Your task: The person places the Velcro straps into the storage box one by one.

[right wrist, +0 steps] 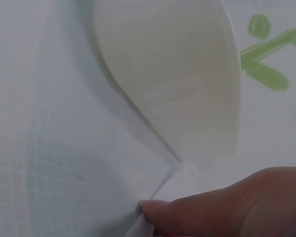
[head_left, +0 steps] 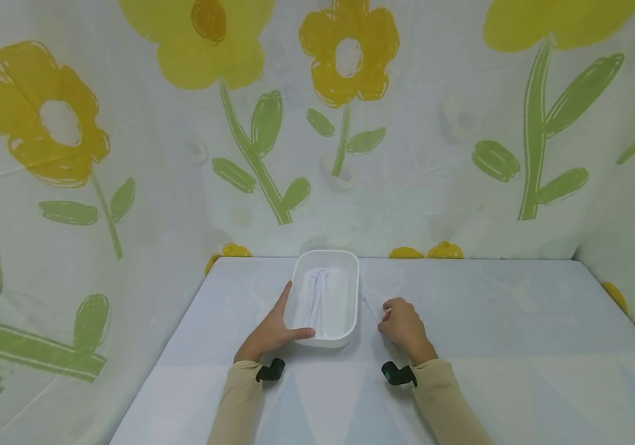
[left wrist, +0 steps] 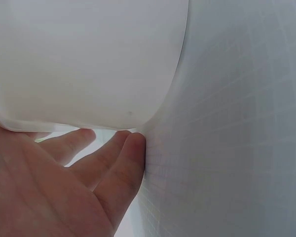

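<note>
A white rectangular bin (head_left: 341,309) with rounded corners stands on the table, several thin white strips (head_left: 317,296) lying lengthwise inside it. My left hand (head_left: 271,331) holds the bin at its near left corner, thumb over the rim and fingers along the outer wall. In the left wrist view, fingertips (left wrist: 134,143) touch the bin's wall low down, by the tabletop. To the right of the bin, my right hand (head_left: 404,326) pinches a thin white piece (right wrist: 139,228), strip-like and pale against the table. Its full length is hard to make out.
The table (head_left: 479,309) has a pale cover with blue and white shapes. Behind it and at the sides hangs a white cloth (head_left: 423,204) printed with yellow flowers; the bin stands close to the table's back edge. Each wrist carries a small black camera (head_left: 398,374).
</note>
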A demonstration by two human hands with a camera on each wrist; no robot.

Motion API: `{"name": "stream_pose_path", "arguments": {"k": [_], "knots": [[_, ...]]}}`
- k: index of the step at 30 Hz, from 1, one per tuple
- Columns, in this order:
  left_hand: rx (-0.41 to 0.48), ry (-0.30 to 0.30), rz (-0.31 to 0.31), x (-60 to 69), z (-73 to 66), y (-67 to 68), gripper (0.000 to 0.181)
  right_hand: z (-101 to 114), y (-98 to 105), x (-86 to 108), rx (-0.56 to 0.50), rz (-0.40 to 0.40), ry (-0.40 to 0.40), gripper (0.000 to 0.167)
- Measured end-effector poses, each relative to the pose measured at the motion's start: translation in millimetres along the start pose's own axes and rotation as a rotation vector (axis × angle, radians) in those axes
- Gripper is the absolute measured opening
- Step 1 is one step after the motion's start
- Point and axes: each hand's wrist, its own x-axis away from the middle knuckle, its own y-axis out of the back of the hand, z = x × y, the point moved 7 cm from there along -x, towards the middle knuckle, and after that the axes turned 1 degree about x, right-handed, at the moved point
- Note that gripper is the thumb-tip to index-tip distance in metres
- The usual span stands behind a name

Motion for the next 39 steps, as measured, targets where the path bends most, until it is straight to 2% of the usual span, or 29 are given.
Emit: {"name": "stream_pose_path", "arguments": {"k": [12,29,39], "knots": [[0.006,0.009,-0.007,1.3,-0.4,-0.1,0.134,4.4,4.7,4.8,0.026,-0.007,0.027,0.022],[0.000,0.018,-0.009,0.6,1.3,-0.3,0.134,4.0,3.1,4.1,0.029,0.040,0.010,0.022],[-0.011,0.019,-0.012,-0.3,-0.6,-0.6,0.134,-2.0,4.4,-1.4,-0.057,0.043,0.035,0.021]]}}
